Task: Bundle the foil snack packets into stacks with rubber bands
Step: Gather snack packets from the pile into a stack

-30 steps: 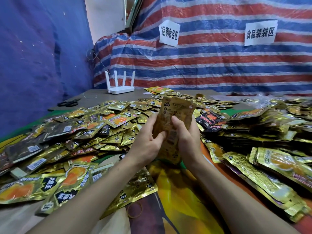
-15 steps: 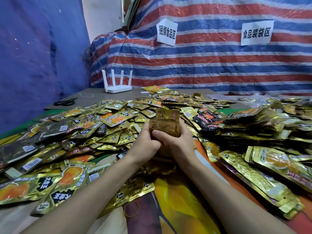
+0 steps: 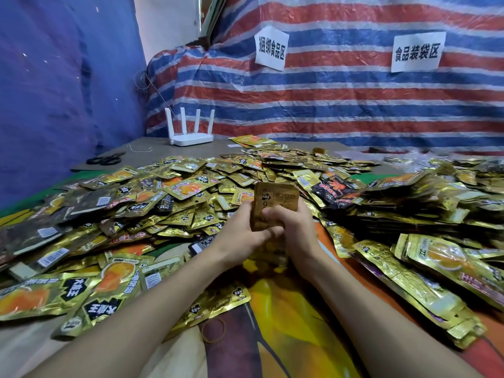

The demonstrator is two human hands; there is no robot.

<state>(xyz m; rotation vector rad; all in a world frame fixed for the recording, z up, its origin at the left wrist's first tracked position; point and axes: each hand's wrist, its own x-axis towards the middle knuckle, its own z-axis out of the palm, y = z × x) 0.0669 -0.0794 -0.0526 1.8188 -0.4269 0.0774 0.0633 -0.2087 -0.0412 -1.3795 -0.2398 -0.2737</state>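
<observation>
Over table (image 3: 283,331), packet stack (image 3: 275,204) lower now

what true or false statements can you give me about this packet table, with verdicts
1. The left hand and right hand both grip an upright stack of gold foil snack packets. True.
2. The white four-antenna router lies tipped over among the packets. False: it stands upright on the grey board at the back.
3. A loose tan rubber band lies on the patterned cloth between the forearms. True.
4. The black scissors are in the right hand. False: they lie untouched on the board, far left.
5. Two white paper signs hang on the striped tarp. True.
</observation>
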